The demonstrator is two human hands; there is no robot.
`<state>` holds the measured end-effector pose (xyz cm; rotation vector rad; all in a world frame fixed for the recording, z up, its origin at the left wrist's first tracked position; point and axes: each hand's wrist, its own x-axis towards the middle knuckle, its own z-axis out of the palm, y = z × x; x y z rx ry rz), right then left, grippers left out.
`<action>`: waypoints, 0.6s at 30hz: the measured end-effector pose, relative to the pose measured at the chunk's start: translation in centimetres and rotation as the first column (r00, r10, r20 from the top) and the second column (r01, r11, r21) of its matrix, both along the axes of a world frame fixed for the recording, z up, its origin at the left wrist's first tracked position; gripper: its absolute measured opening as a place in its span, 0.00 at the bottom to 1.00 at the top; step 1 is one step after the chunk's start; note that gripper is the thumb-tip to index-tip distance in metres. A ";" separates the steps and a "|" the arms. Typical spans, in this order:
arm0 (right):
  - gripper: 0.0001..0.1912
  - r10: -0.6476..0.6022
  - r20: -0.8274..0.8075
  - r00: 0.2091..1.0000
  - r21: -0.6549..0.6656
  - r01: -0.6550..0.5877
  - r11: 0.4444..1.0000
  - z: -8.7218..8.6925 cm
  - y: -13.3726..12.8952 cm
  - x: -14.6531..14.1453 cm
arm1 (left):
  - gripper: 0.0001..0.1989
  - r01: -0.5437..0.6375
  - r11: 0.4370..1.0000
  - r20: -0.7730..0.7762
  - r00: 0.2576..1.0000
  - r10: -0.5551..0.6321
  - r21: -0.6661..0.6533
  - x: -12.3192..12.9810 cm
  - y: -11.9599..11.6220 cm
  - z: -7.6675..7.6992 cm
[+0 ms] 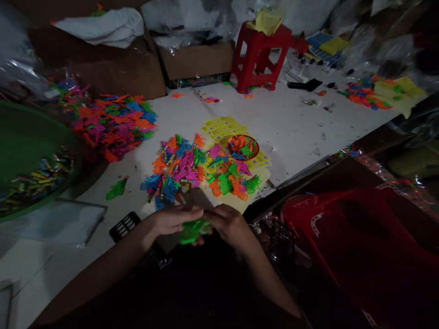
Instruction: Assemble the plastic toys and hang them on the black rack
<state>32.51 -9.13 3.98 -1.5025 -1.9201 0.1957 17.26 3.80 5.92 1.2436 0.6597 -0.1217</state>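
Close to my body at the table's near edge, my left hand [176, 218] and my right hand [226, 222] meet around a bright green plastic piece [191, 231]. Fingers of both hands are wrapped against it, and its outline is blurred. Just beyond them lies a mixed heap of pink, orange, blue and green plastic pieces [187, 165]. More green and orange pieces [226, 183] lie to its right. A small red basket [258, 151] with orange and green pieces stands on yellow printed sheets [219, 127]. A single green piece [116, 189] lies to the left.
A green basin [30, 132] with small colourful tubes stands at the left, beside a large colourful pile [116, 123]. A black basket [125, 225] is near my left forearm. Cardboard boxes [199, 59] and a red stool [257, 57] stand behind; a red chair [350, 228] is at right.
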 end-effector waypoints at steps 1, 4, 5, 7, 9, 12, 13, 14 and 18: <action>0.13 0.064 -0.007 0.998 -0.020 -0.064 0.998 -0.1 0.2 -1.1 | 0.22 0.047 0.993 -0.060 0.997 -0.053 -0.108 -1.8 -0.3 0.1; 0.11 0.031 -0.274 0.961 -0.031 -0.041 0.999 -0.6 1.5 -3.5 | 0.27 -0.133 0.975 -0.113 0.987 0.114 -0.178 -5.6 -1.5 0.0; 0.10 -0.051 -0.432 0.900 -0.046 0.035 0.998 -0.7 2.1 -4.1 | 0.28 -0.241 0.960 -0.097 0.969 0.229 -0.140 -6.4 -2.0 -0.2; 0.08 -0.208 -0.723 0.659 -0.144 0.151 0.978 -0.8 3.4 -5.3 | 0.29 -0.397 0.916 -0.040 0.918 0.395 -0.062 -7.5 -3.2 -0.5; 0.08 -0.274 -0.871 0.407 -0.244 0.126 0.962 -0.8 4.6 -6.8 | 0.29 -0.483 0.875 0.037 0.875 0.482 0.013 -8.3 -4.3 -0.8; 0.07 -0.262 -0.924 0.279 -0.273 -0.002 0.962 -0.9 5.7 -9.9 | 0.26 -0.570 0.813 0.143 0.820 0.554 0.116 -9.8 -5.2 -1.1; 0.06 -0.253 -0.928 0.272 -0.270 -0.026 0.962 -1.0 5.9 -10.9 | 0.26 -0.587 0.798 0.162 0.808 0.566 0.138 -10.4 -5.3 -1.1; 0.06 -0.247 -0.932 0.266 -0.269 -0.047 0.962 -1.1 6.0 -12.0 | 0.25 -0.597 0.788 0.175 0.801 0.573 0.153 -11.0 -5.5 -1.1; 0.07 -0.252 -0.940 0.232 -0.283 -0.113 0.952 -1.2 5.8 -15.5 | 0.24 -0.616 0.772 0.221 0.783 0.581 0.157 -13.5 -6.0 -0.8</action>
